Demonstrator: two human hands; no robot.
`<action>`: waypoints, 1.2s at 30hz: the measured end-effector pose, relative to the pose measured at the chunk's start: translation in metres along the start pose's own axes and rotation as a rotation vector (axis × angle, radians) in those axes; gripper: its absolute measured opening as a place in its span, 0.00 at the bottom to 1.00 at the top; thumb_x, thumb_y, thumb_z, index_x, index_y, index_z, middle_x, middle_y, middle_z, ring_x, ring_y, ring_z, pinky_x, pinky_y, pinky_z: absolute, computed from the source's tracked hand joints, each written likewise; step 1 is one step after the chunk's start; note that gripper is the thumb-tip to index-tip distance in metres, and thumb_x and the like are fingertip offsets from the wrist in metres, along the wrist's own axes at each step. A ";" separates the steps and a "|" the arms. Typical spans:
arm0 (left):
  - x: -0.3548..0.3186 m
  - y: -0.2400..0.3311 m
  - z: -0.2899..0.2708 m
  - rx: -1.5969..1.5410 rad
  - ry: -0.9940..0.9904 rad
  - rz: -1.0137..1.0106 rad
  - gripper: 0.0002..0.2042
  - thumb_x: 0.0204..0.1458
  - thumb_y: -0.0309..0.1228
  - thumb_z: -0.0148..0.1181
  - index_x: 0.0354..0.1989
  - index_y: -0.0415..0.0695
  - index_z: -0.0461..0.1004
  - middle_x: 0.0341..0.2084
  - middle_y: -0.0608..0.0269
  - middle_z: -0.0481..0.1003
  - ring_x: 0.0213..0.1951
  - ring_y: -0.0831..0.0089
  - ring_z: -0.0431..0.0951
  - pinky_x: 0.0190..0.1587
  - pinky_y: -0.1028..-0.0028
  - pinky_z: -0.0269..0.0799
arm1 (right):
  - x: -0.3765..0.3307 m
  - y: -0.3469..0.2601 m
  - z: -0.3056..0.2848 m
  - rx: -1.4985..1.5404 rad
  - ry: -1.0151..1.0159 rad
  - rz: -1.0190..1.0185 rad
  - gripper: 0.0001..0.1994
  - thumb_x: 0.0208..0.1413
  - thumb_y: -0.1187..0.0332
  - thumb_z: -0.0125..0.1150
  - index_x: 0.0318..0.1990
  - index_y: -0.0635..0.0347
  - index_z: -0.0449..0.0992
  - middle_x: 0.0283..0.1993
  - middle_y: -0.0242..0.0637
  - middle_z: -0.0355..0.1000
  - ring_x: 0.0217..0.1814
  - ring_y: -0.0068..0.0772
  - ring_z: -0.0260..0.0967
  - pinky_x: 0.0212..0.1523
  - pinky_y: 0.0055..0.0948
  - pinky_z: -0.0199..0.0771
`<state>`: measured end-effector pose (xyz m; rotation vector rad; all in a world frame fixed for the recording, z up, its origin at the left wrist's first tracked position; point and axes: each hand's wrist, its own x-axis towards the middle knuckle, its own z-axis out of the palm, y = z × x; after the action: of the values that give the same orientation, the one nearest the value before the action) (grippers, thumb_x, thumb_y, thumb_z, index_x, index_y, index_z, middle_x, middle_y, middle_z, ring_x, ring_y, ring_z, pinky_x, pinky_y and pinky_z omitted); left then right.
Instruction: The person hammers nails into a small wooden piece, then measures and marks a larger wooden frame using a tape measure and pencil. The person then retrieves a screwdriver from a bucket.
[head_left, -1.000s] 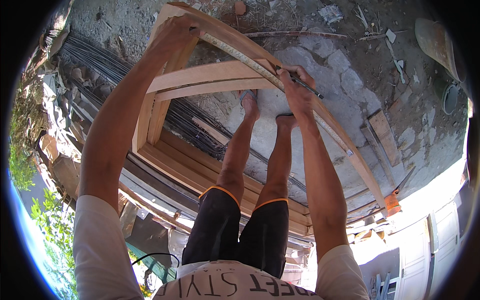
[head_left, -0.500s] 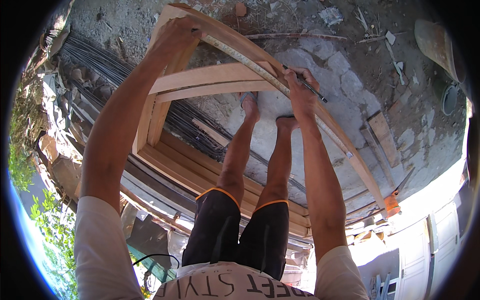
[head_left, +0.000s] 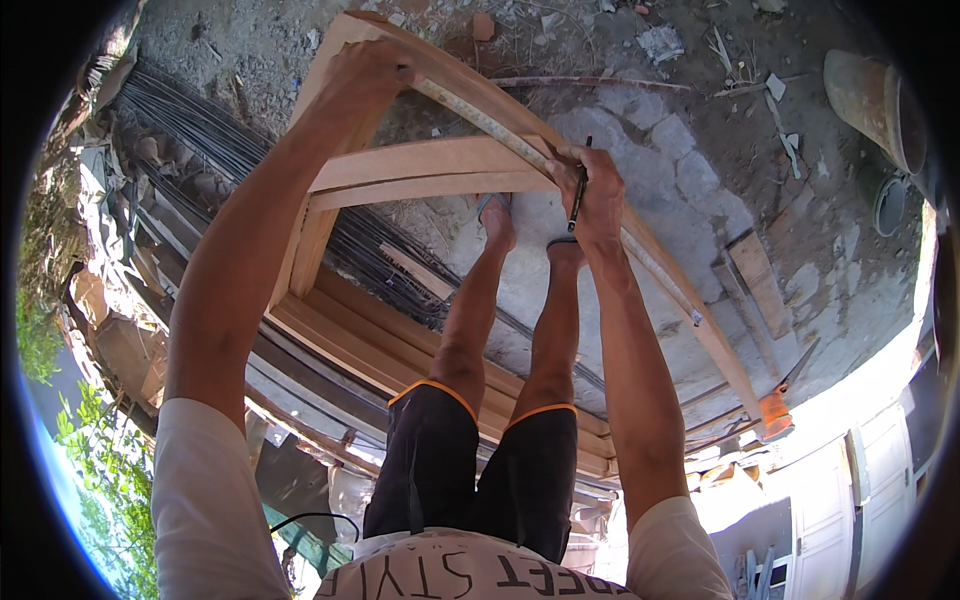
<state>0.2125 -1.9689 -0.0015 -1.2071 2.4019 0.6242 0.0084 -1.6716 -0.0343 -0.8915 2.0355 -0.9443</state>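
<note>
A light wooden frame (head_left: 470, 85) stands before me, its long top rail running from upper left to lower right. Along that rail lies a pale measuring tape (head_left: 480, 120), its far-right end (head_left: 696, 318) resting on the wood. My left hand (head_left: 368, 72) is closed over the tape and rail near the frame's upper left corner; the fingertips are partly hidden. My right hand (head_left: 598, 195) grips a dark pencil (head_left: 580, 185), its fingers at the rail and tape where a crosspiece (head_left: 430, 160) meets the rail. I cannot tell whether the pencil touches the wood.
A handsaw with an orange handle (head_left: 774, 412) is by the rail's lower right end. Dark metal rods (head_left: 190, 120) lie at the left. Wood offcuts (head_left: 758, 280) rest on the concrete at the right, with pipes (head_left: 875, 110) beyond. My feet stand beneath the frame.
The pencil has swung from slanting out to the right to nearly upright in my right hand. That hand has turned over the rail. My left hand stays at the corner.
</note>
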 end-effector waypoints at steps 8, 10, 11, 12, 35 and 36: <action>0.006 0.000 -0.001 0.067 0.008 0.046 0.18 0.56 0.45 0.69 0.49 0.47 0.84 0.45 0.52 0.83 0.51 0.49 0.82 0.56 0.53 0.75 | 0.000 -0.001 -0.006 -0.080 -0.042 -0.071 0.13 0.57 0.72 0.72 0.49 0.64 0.83 0.44 0.50 0.78 0.43 0.47 0.81 0.45 0.38 0.79; 0.002 -0.001 -0.002 0.057 -0.020 0.031 0.18 0.56 0.44 0.69 0.50 0.47 0.84 0.45 0.52 0.83 0.51 0.49 0.82 0.56 0.53 0.75 | 0.000 -0.004 -0.003 -0.092 -0.041 -0.093 0.12 0.57 0.72 0.72 0.48 0.63 0.83 0.43 0.49 0.77 0.42 0.47 0.80 0.44 0.38 0.78; -0.001 -0.002 -0.003 0.032 -0.016 0.055 0.19 0.56 0.44 0.69 0.50 0.46 0.84 0.45 0.52 0.83 0.51 0.49 0.82 0.56 0.53 0.75 | -0.002 -0.006 -0.003 -0.098 -0.045 -0.096 0.11 0.58 0.73 0.71 0.48 0.63 0.83 0.43 0.49 0.77 0.41 0.47 0.80 0.43 0.38 0.78; -0.002 -0.006 -0.005 0.015 -0.003 0.082 0.19 0.56 0.44 0.70 0.50 0.46 0.84 0.45 0.51 0.83 0.51 0.49 0.82 0.55 0.54 0.75 | -0.001 -0.007 -0.001 -0.099 -0.039 -0.106 0.10 0.58 0.73 0.71 0.47 0.63 0.83 0.43 0.49 0.77 0.41 0.47 0.79 0.43 0.39 0.78; 0.065 -0.132 -0.052 0.159 0.124 -0.053 0.12 0.54 0.47 0.70 0.41 0.58 0.88 0.42 0.62 0.85 0.49 0.53 0.83 0.53 0.55 0.77 | 0.003 -0.024 -0.004 -0.126 -0.073 -0.036 0.09 0.57 0.78 0.68 0.45 0.62 0.82 0.40 0.46 0.74 0.37 0.45 0.76 0.39 0.38 0.74; 0.067 -0.128 -0.050 0.161 0.122 -0.052 0.12 0.53 0.47 0.70 0.41 0.58 0.89 0.41 0.62 0.85 0.48 0.53 0.83 0.53 0.55 0.77 | 0.001 -0.021 -0.006 -0.124 -0.064 -0.045 0.09 0.57 0.78 0.68 0.45 0.62 0.82 0.40 0.46 0.74 0.37 0.45 0.76 0.39 0.38 0.74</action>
<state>0.2728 -2.1078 -0.0224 -1.2677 2.4572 0.3431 0.0084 -1.6809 -0.0148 -1.0245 2.0439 -0.8101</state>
